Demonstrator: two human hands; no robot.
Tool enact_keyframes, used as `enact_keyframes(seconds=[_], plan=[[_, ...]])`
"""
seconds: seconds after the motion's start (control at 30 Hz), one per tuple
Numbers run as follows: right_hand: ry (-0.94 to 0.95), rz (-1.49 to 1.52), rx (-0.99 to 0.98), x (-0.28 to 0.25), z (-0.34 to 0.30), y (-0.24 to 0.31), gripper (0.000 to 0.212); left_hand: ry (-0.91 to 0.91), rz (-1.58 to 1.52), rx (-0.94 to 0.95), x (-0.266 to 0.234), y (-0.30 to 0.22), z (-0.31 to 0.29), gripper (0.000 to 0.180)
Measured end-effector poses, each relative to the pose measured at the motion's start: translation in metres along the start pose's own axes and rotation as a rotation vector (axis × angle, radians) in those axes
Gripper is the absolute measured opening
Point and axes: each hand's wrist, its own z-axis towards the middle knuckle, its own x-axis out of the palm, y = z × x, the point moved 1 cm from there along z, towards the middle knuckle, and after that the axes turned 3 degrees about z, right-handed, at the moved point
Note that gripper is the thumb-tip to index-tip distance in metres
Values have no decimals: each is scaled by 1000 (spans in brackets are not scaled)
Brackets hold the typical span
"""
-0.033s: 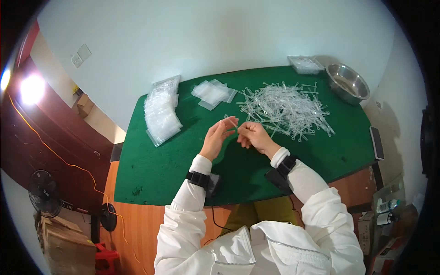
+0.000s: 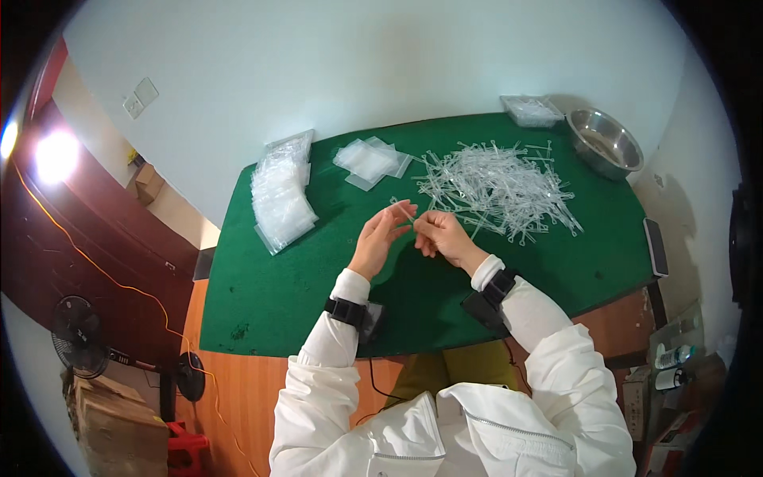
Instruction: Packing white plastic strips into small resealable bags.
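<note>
On the green cloth-covered table (image 2: pixel 286 310) before you, a fanned row of clear plastic bags (image 2: pixel 278 199) lies left; right of it, a small pile of clear plastic bags (image 2: pixel 370 162). Farther right, beyond your right hand (image 2: pixel 442 237), spreads a heap of thin clear plastic sticks (image 2: pixel 501 191). Behind that stands a clear rectangular plastic tray (image 2: pixel 535 121), left of a round silver metal bowl (image 2: pixel 589 155).

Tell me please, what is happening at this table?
A person in a white jacket is handling a thin clear piece over a green table. The right grip pinches it; the left grip is close beside it, perhaps touching. Beyond the right grip lies a loose pile of clear plastic pieces, with a metal bowl at the far right corner. Flat clear packets lie beyond the left grip, and an overlapping row of clear packets is farther left.
</note>
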Motion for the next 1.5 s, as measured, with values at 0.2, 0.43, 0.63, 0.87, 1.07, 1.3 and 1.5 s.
enact_keyframes(seconds=[0.2,0.43,0.63,0.87,1.07,1.3,1.5], plan=[[162,-21,31,11,-2,-2,24,29,21,-28,1,0,-4,41],[325,45,160,15,-3,-10,25,148,-196,-84,12,-2,-9,41],[287,19,213,16,-4,-10,23,171,-171,-82,11,4,-8,35],[285,-114,174,19,-5,-3,26,-61,-337,-30,7,5,-5,30],[-63,-678,-351,-13,3,-2,27,-320,-533,92,-41,3,0,27],[-583,-1271,-452,-54,5,7,22,-425,-527,85,-45,-1,-4,31],[-525,-1403,-319,-54,7,6,20,-430,-334,-75,-30,8,-1,32]])
